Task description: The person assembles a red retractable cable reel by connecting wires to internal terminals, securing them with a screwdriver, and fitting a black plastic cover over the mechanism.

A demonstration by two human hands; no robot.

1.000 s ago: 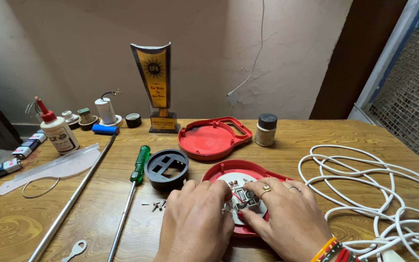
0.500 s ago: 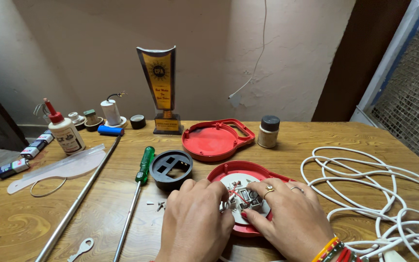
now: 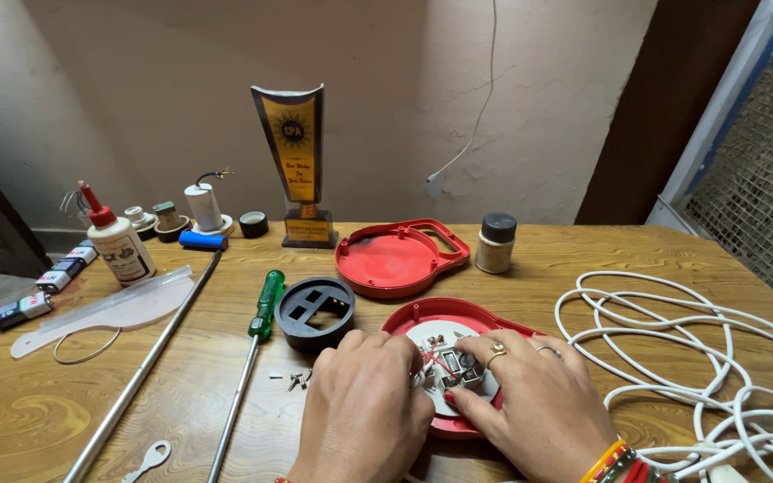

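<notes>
Reel base (image 3: 409,319) lies under your left hand (image 3: 364,407) and right hand (image 3: 534,402), both pinching its metal contacts (image 3: 454,367), on the wooden table (image 3: 46,420) facing a plain wall (image 3: 181,89).

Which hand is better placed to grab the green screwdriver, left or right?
Left, probably. The left hand lies nearer the green screwdriver, which is on the table to its left. The right hand is on the far side, its fingertips on the red case's metal parts.
</notes>
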